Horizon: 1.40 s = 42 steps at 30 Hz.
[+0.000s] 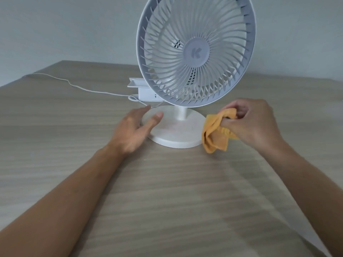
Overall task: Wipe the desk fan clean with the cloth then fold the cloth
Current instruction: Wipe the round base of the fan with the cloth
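A thin white cable [74, 86] runs across the wooden table [167, 191] from the far left edge toward the middle, ending in a small loop beside a white box-like unit [143, 90] that sits just behind the fan. The unit's top is a shallow open tray; whether anything lies in it cannot be told from here.

The left hand [133, 130] lies low at the left rim of the fan's round base [176, 134], fingers straight and relaxed, the thumb resting on the base's top surface and the fingertips reaching toward the cable loop. It holds nothing.

The white desk fan [196, 51] stands upright in the middle of the table on a short stem, its round grille tilted slightly back and facing the camera, with a grey hub cap at the centre.

The orange cloth [215, 132] is bunched just beside the right rim of the base, hanging down to the tabletop. The right hand [254, 123] grips it, fingers curled round the bunched upper part.
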Motion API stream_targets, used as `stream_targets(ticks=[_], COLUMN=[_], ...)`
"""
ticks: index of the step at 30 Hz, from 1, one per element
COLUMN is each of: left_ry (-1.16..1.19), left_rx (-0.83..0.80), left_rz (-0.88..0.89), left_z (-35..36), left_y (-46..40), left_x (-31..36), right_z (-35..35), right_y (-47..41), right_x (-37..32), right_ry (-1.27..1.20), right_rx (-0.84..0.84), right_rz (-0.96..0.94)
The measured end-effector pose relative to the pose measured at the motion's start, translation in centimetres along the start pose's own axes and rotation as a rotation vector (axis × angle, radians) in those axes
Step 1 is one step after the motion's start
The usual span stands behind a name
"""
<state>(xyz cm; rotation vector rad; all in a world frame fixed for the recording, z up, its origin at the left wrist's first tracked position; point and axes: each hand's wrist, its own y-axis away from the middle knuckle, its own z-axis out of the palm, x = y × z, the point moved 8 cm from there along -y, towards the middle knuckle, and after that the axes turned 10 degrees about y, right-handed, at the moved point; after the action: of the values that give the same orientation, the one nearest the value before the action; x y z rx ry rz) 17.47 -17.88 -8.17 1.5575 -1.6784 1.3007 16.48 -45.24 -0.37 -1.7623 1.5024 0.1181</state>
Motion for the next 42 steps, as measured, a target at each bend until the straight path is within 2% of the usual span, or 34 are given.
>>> stream_targets(ticks=[2,6,8,10,12,14,18,20,24,28,34,36,42], left_ry=[-0.053,-0.138,-0.151,-0.146,-0.156,-0.177,-0.184,-0.174,-0.148,-0.127,-0.129,-0.124,-0.102], left_rx=[0.018,-0.013,-0.045,-0.079,-0.107,-0.148,-0.205,-0.204,-0.209,-0.229,-0.237,-0.237,-0.227], left_rz=[-0.006,-0.027,-0.006,0.005,-0.012,-0.030,-0.073,-0.072,-0.076,-0.091,-0.083,-0.072,-0.070], left_z=[0.0,0.1,0.5,0.8,1.0,1.2,1.3,1.2,1.3,1.3,1.4,1.4,1.4], left_y=[-0.3,-0.3,-0.1,-0.1,-0.4,-0.7,-1.0,-1.1,-1.3,-1.6,-1.8,-1.7,-1.7], left_x=[0.1,0.0,0.4,0.6,0.3,-0.2,-1.1,-1.3,-1.5,-1.8,-1.9,-1.8,-2.1], right_z=[0.8,4.8,6.9,9.3,11.1,11.9,11.7,11.3,10.3,9.3,11.0,11.9,10.3], right_y=[-2.2,-5.4,-6.3,-6.6,-6.7,-6.6,-6.7,-6.2,-2.5,-1.1,-6.6,-7.0,-3.5], right_x=[1.6,3.3,3.3,3.2,3.2,3.2,3.3,2.6,0.7,0.3,2.5,2.5,1.3], right_ry=[-0.009,-0.112,-0.048,0.044,0.117,0.172,0.232,0.287,0.238,0.125,0.237,0.247,0.260], right_rx=[0.059,0.055,-0.007,-0.161,-0.310,-0.388,-0.431,-0.443,-0.497,-0.511,-0.367,-0.374,-0.380], right_rz=[0.063,0.094,0.068,0.027,-0.031,-0.111,-0.203,-0.296,-0.496,-0.549,-0.364,-0.317,-0.424])
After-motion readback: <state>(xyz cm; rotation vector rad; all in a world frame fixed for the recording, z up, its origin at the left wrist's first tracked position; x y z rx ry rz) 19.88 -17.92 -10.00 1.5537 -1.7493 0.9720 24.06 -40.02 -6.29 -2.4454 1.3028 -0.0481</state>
